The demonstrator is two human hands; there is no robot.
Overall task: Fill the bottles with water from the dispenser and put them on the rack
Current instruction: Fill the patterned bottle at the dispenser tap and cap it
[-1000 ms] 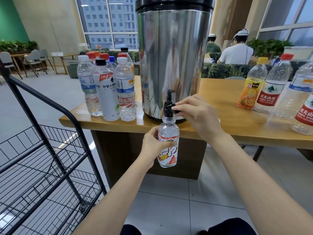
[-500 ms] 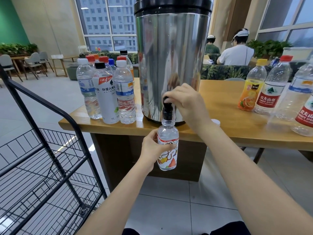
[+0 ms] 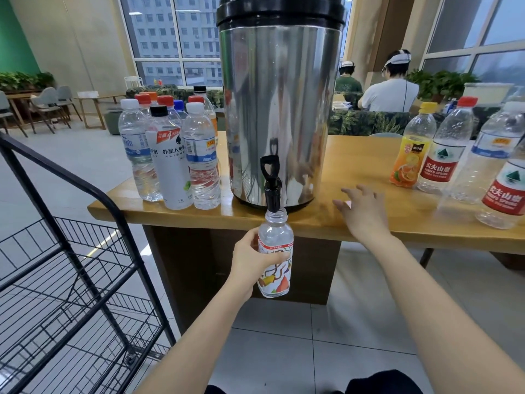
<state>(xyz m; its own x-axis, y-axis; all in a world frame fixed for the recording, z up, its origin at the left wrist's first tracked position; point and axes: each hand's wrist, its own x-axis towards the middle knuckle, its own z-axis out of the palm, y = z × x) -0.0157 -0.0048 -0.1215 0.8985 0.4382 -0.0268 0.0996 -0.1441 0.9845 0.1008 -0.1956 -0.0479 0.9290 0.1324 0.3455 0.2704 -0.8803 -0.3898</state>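
A tall steel dispenser (image 3: 279,109) stands on the wooden table (image 3: 377,223), its black tap (image 3: 271,186) hanging over the front edge with the lever upright. My left hand (image 3: 250,261) grips a small clear bottle (image 3: 275,268) with a colourful label, uncapped, its mouth right under the spout. My right hand (image 3: 362,213) hovers open over the table to the right of the dispenser, fingers spread, blurred, above a small white cap that is mostly hidden. A black wire rack (image 3: 65,294) stands at the lower left.
Several capped bottles (image 3: 170,155) cluster on the table left of the dispenser. More bottles, one orange-juice (image 3: 410,155) and several red-labelled (image 3: 443,157), stand at the right. Two seated people are behind the table. The floor below is tiled.
My right hand has let go of the tap lever and moved right and down over the table. The lever now stands upright. The bottle stays under the spout.
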